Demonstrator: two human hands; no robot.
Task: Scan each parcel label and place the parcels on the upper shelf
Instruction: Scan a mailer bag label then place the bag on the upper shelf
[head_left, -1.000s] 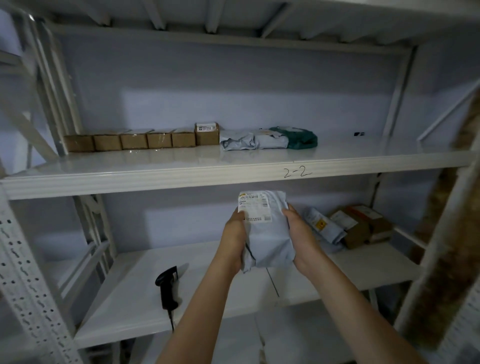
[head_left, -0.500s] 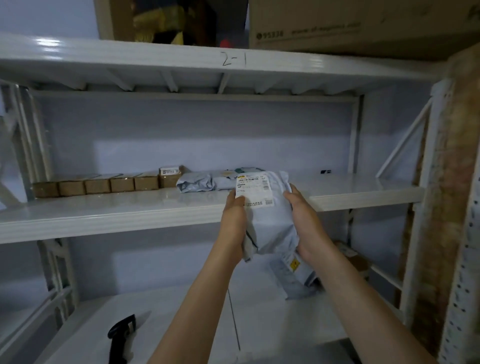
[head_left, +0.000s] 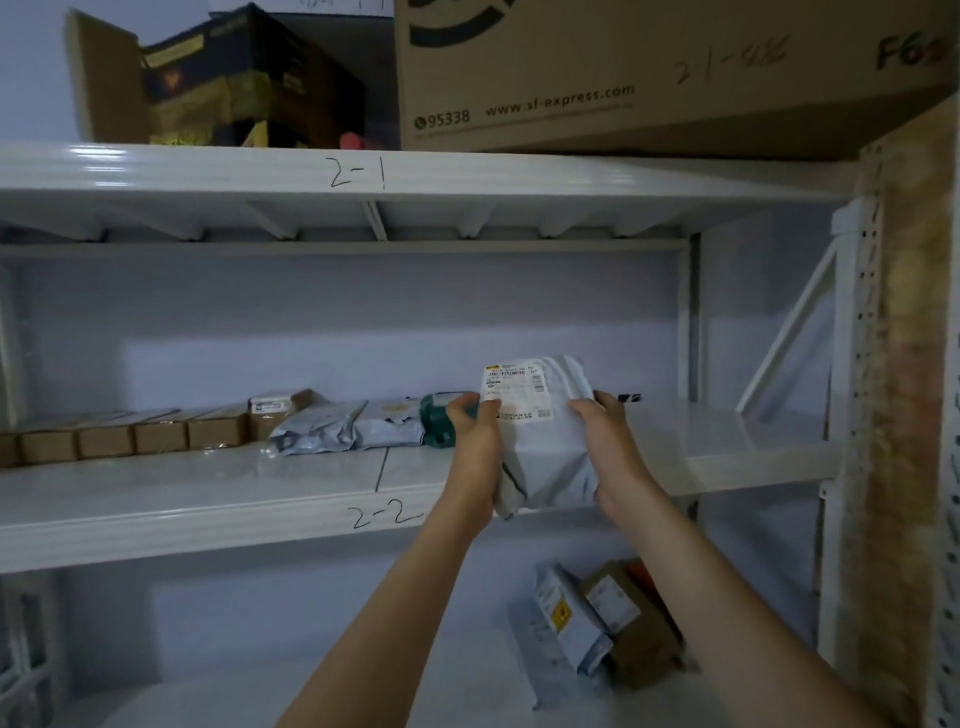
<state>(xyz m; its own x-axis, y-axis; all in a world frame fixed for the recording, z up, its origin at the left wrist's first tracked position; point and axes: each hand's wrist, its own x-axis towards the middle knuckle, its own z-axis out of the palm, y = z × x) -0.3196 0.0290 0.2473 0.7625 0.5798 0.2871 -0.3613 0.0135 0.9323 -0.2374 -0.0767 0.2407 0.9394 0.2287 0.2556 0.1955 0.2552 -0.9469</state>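
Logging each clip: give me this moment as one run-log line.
phase: placing | held: grey plastic mailer parcel with white label | grip: left hand + right hand | target: white metal shelf marked 2-2 | released: no

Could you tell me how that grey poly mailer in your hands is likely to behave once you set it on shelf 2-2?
The grey mailer looks soft: its film creases under both hands. It will probably slump flat rather than stand.

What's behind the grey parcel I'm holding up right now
The grey parcel covers part of the shelf marked 2-2. The green parcel peeks out at its left; anything directly behind is hidden.
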